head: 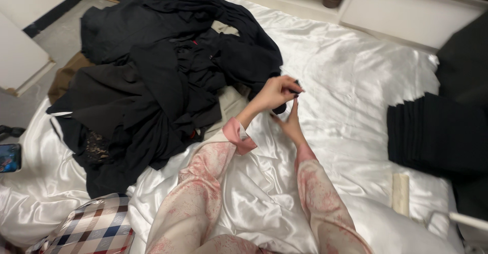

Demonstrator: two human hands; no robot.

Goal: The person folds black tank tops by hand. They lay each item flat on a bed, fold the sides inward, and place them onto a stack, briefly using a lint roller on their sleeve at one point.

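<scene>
A big heap of black clothes (pixel 162 76) lies on the left half of a bed covered with a shiny white sheet (pixel 356 81). My left hand (pixel 274 92) pinches a small black piece of cloth (pixel 296 86) at the heap's right edge. My right hand (pixel 291 122) is just below it, fingers pointing up and touching the same cloth from underneath. Both arms wear pink-and-white patterned sleeves.
A neat stack of folded black cloth (pixel 437 134) sits at the bed's right side. A checked pillow (pixel 96 226) lies at the lower left, a phone (pixel 9 157) at the left edge. Pots stand on a white shelf (pixel 305 0) behind the bed.
</scene>
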